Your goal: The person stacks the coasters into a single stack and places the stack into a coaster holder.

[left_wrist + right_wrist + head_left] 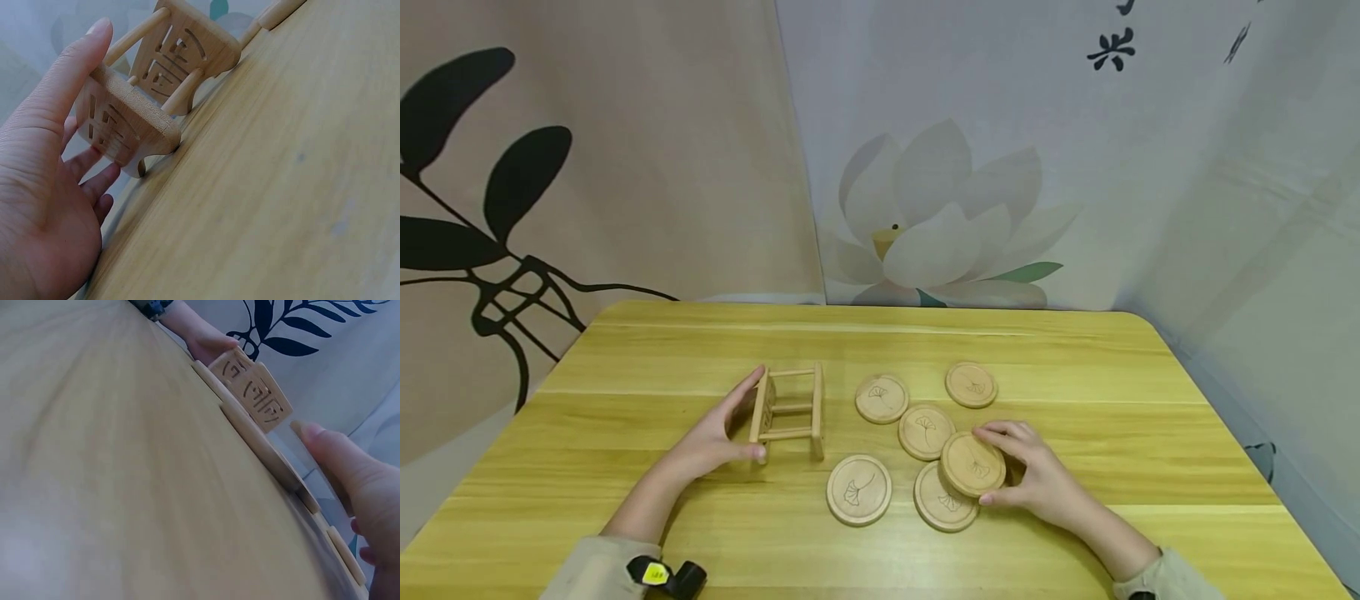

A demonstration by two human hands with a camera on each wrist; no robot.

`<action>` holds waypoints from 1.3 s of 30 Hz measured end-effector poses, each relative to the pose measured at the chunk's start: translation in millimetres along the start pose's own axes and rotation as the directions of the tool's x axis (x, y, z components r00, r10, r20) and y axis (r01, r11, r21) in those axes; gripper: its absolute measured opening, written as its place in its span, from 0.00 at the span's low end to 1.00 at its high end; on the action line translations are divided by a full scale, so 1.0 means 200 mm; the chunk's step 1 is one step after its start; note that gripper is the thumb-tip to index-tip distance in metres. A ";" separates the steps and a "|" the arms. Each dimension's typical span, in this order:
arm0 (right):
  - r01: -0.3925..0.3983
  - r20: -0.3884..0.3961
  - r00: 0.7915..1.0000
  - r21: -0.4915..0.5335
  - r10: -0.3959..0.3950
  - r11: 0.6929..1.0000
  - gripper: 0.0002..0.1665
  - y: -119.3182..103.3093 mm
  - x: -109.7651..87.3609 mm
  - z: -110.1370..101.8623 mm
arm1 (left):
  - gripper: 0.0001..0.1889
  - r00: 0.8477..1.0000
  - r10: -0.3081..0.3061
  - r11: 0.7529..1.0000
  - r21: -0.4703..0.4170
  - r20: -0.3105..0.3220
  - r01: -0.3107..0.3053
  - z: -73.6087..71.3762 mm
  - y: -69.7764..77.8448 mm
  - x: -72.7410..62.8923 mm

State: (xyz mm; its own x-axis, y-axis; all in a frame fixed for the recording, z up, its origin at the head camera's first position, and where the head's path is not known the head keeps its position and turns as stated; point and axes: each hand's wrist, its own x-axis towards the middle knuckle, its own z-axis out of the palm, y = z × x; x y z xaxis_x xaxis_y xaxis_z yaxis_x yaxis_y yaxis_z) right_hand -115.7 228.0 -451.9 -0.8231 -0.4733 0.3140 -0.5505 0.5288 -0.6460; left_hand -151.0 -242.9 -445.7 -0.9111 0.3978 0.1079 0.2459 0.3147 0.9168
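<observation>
In the head view, my left hand (707, 442) grips a small wooden coaster holder (792, 433) by its left side panel, thumb at the near end and fingers at the far end. The holder has two cut-out side panels (122, 125) joined by round rods, and stands on the table with no coaster in it. My right hand (1037, 471) pinches a round wooden coaster (972, 465) by its edge, thumb on the near side. This coaster, carved with a leaf, is raised and partly covers another coaster (946, 508) below it.
More leaf-carved coasters lie flat on the wooden table (662, 375): one nearest the front (859, 490), one in the middle (927, 432), one behind it (882, 398) and one at the back right (972, 385). A printed curtain (955, 125) hangs behind the table's far edge.
</observation>
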 end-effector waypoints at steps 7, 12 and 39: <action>-0.002 0.040 0.999 0.018 0.002 1.000 0.50 -0.04 -0.01 0.02 | 0.59 1.000 0.010 1.000 -0.002 0.004 -0.010 0.00 0.00 0.00; 0.001 0.061 0.998 0.024 -0.003 1.000 0.50 -0.06 -0.01 0.04 | 0.59 1.000 0.014 1.000 -0.003 0.005 -0.014 0.00 0.00 0.00; 0.074 0.090 0.993 0.032 -0.077 0.997 0.50 -0.10 -0.02 0.10 | 0.59 1.000 0.019 1.000 -0.015 0.011 -0.019 0.00 0.00 0.00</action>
State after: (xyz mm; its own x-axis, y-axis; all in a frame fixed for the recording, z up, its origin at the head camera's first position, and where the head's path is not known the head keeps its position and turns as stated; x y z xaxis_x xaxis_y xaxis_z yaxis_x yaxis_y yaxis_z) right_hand -98.9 205.2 -454.5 -0.7623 -0.5741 0.2989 -0.6055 0.4695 -0.6426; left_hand -151.8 -243.5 -445.4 -0.9026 0.4131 0.1213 0.2581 0.2937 0.9204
